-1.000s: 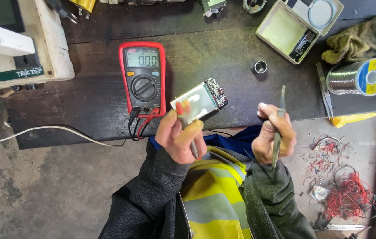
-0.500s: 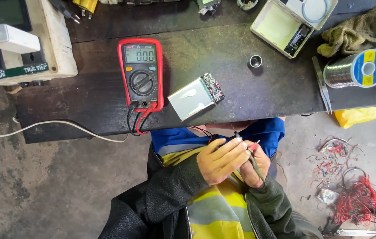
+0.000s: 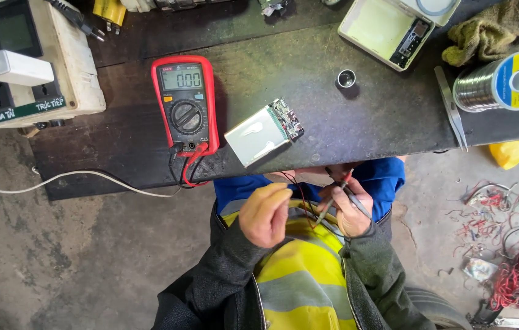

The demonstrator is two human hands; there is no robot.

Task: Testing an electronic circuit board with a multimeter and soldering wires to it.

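Observation:
My right hand grips two multimeter probes, one red and one dark, over my lap just below the bench edge. My left hand is beside it with its fingers curled, close to the thin probe leads; I see nothing inside it. A silver battery pack with a small circuit board at one end lies on the dark bench, untouched. Left of the pack lies a red multimeter, its leads hanging over the edge.
A white socket box with a plugged-in adapter stands at the far left. A small metal ring, an open white case, tweezers, a solder spool and a rag are to the right. Wire scraps litter the floor.
My left hand set the silver pack down on the bench and dropped to my lap. My right hand lowered the probes to meet it, and the two hands have since separated slightly.

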